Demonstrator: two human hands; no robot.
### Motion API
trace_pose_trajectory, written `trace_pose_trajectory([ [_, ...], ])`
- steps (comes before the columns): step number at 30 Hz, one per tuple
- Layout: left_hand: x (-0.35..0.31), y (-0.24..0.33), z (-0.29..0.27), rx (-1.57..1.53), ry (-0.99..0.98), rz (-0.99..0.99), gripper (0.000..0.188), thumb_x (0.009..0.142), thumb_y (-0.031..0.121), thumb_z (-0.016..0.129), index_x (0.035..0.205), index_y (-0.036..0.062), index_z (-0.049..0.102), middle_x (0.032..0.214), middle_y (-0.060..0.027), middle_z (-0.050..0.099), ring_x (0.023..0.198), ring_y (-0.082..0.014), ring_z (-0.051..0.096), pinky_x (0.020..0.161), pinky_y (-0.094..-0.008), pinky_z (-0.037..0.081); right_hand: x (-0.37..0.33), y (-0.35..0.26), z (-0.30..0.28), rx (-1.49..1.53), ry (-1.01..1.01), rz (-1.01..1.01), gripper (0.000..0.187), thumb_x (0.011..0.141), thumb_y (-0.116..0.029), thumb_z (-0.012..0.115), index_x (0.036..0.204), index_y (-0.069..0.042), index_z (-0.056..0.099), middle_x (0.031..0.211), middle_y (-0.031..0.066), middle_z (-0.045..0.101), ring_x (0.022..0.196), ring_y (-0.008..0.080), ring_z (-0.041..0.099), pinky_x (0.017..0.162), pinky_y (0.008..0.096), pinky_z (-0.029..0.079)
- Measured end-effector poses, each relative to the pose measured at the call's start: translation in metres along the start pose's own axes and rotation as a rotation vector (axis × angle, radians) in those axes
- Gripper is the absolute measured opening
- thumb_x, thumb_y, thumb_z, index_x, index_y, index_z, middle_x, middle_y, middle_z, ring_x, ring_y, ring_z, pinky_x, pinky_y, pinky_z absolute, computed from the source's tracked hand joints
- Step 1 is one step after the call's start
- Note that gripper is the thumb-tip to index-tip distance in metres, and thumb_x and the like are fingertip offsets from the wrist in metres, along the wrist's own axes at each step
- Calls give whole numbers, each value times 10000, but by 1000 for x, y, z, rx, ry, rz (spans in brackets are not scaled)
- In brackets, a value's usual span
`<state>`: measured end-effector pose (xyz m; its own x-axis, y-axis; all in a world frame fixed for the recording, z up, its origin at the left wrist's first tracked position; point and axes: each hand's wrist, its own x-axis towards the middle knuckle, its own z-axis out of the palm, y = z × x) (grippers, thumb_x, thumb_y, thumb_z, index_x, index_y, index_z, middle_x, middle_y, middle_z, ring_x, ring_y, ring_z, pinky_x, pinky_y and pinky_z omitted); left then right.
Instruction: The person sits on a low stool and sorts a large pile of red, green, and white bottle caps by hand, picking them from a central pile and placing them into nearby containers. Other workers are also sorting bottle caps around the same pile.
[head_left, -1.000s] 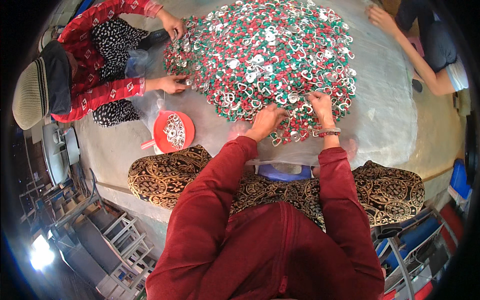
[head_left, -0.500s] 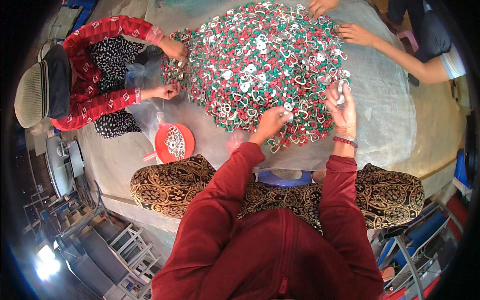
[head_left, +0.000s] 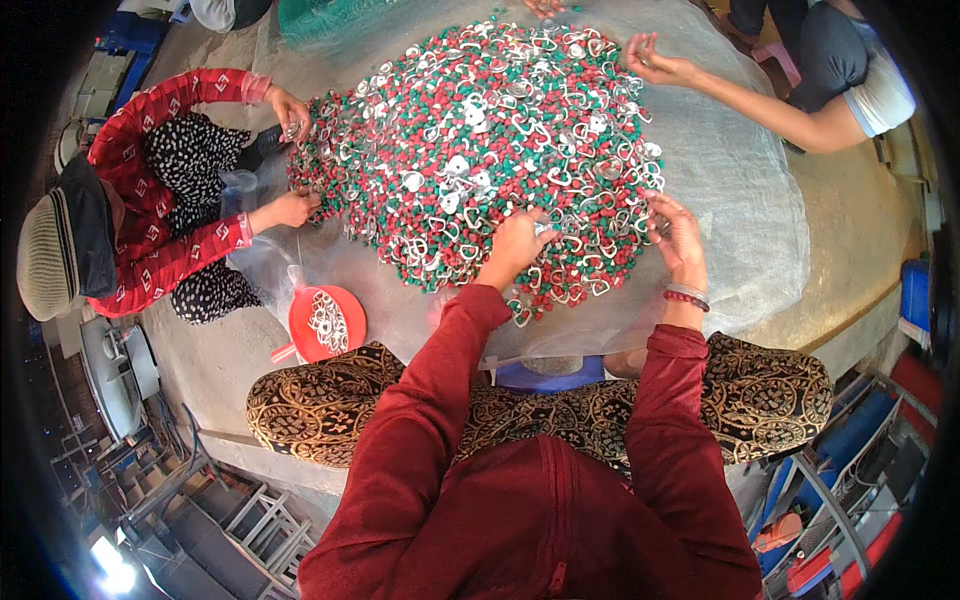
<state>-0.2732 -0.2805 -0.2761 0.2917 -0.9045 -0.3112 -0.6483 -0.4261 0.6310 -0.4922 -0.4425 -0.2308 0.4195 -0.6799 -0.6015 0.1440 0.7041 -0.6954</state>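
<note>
A wide heap of small red and green pellets mixed with silvery metal rings and loops (head_left: 480, 150) lies before me. My left hand (head_left: 515, 245) is over the near part of the heap, thumb and fingers closed on a small silvery metal piece (head_left: 545, 229). At the heap's right edge is my right hand (head_left: 678, 235), palm turned inward, its fingers and thumb apart. Pale loops lie close to its fingertips; I see nothing held in it.
A red pan (head_left: 355, 318) with metal loops stands front left. A person in a red patterned shirt (head_left: 120, 200) works at the heap's left side. Another person's hand (head_left: 655, 62) hovers at the far right. Clear plastic sheeting (head_left: 740, 210) lies beneath the heap. A blue stool (head_left: 550, 377) is between my knees.
My right hand no longer shows the metal ring it held, and its fingers have opened. My left hand stays low over the heap. The far-right person's hand has lifted off; the view has shifted.
</note>
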Motion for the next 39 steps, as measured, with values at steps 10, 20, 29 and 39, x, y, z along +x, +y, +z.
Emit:
trace_pose_trajectory([
  [10, -34, -20, 19, 250, 128, 22, 300, 756, 262, 684, 879, 36, 530, 841, -140, 569, 786, -330, 602, 631, -419, 501, 43, 86, 46, -1400, 218, -528, 220, 707, -153, 701, 920, -127, 652, 950, 132, 625, 860, 333, 620, 718, 423, 510],
  [20, -33, -18, 46, 411, 66, 97, 141, 760, 48, 538, 892, 4, 520, 893, -158, 589, 823, -329, 618, 664, -422, 526, 15, 97, 56, -1281, 125, -287, 267, 718, -319, 718, 761, -61, 664, 743, 159, 647, 745, 337, 638, 672, 427, 503],
  [29, -16, -30, -4, -927, -25, -397, 215, 812, 290, 681, 910, 104, 633, 571, 21, 491, 503, -109, 473, 414, -257, 343, 0, 3, 22, 379, -310, -218, 207, 718, -24, 556, 902, -77, 477, 856, 70, 539, 702, 160, 529, 461, 212, 377],
  [39, -14, 31, -96, -1701, -235, 165, 366, 768, 271, 546, 1018, 4, 528, 953, -169, 571, 706, -196, 571, 372, -224, 384, -2, 46, 69, 725, -544, 3, 430, 860, -218, 574, 1220, -14, 458, 1179, 209, 527, 1092, 397, 523, 965, 533, 408],
])
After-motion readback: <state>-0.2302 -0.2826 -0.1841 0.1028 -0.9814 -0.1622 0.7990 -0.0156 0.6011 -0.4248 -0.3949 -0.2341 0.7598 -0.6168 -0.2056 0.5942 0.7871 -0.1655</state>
